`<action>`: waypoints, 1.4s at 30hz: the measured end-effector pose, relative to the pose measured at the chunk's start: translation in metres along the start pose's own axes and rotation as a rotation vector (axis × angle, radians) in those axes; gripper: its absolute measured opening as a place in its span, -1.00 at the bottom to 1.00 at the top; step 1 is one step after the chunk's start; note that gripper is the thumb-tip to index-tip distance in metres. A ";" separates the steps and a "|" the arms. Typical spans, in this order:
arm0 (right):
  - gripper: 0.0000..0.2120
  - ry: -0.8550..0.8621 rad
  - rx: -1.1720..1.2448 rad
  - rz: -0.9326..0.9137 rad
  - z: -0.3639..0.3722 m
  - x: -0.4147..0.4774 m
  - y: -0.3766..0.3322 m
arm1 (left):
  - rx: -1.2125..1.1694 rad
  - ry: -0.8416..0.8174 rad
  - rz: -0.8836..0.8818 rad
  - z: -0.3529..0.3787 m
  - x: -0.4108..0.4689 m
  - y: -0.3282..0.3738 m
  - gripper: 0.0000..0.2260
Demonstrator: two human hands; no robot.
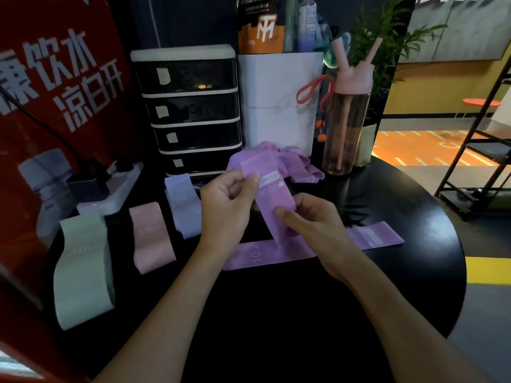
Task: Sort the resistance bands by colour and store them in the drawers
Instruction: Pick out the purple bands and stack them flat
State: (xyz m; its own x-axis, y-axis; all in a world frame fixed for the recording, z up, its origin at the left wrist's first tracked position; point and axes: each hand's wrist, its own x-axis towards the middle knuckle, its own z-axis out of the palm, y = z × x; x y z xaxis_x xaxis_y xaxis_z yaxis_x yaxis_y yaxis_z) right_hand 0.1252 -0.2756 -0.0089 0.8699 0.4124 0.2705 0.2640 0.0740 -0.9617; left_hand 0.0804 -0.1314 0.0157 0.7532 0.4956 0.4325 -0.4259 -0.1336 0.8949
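Left hand (224, 208) and right hand (312, 222) pinch a purple band (272, 193); sorted piles (152, 239) lie left, drawers (190, 111) closed, storing apparently unstarted.

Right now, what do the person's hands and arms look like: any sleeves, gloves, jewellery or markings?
The left hand and right hand are bare, with no gloves, rings, watch or wristbands visible. The left forearm and right forearm are uncovered down to the bottom edge of the picture, and no sleeve shows. No markings, tape or cables can be seen on them.
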 end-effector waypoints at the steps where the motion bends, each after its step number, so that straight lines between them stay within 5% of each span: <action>1: -0.86 -0.008 0.049 -0.002 0.001 -0.001 -0.004 | 0.002 -0.009 -0.001 0.000 -0.001 0.002 -0.86; 7: -0.92 0.041 0.014 -0.083 0.002 0.012 -0.029 | 0.047 -0.043 0.027 0.003 0.000 -0.001 -0.89; 12: -0.96 0.213 0.169 -0.076 -0.007 0.028 -0.053 | 0.067 -0.377 -0.126 0.004 -0.005 -0.003 -0.80; 16: -0.93 0.411 0.216 -0.088 -0.015 0.034 -0.057 | 0.105 -0.364 -0.119 0.000 -0.004 -0.003 -0.94; 23: -0.90 0.631 0.216 -0.023 -0.043 0.028 -0.026 | 0.015 -0.470 -0.206 -0.015 0.002 0.005 -0.76; 31: -0.76 0.798 -0.047 0.034 -0.072 0.010 0.006 | 0.311 -0.663 -0.299 -0.030 0.006 0.004 -0.77; 42: -0.99 0.790 -0.623 0.014 -0.092 -0.015 0.007 | 0.551 -0.677 -0.236 -0.040 0.011 -0.003 -0.84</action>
State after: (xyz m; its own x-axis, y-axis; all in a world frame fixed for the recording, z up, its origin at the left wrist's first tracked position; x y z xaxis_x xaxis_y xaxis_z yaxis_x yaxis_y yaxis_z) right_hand 0.1524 -0.3652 -0.0152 0.8419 -0.3281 0.4284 0.2255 -0.5072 -0.8318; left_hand 0.0700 -0.0907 0.0133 0.9985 -0.0253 0.0481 -0.0539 -0.5706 0.8194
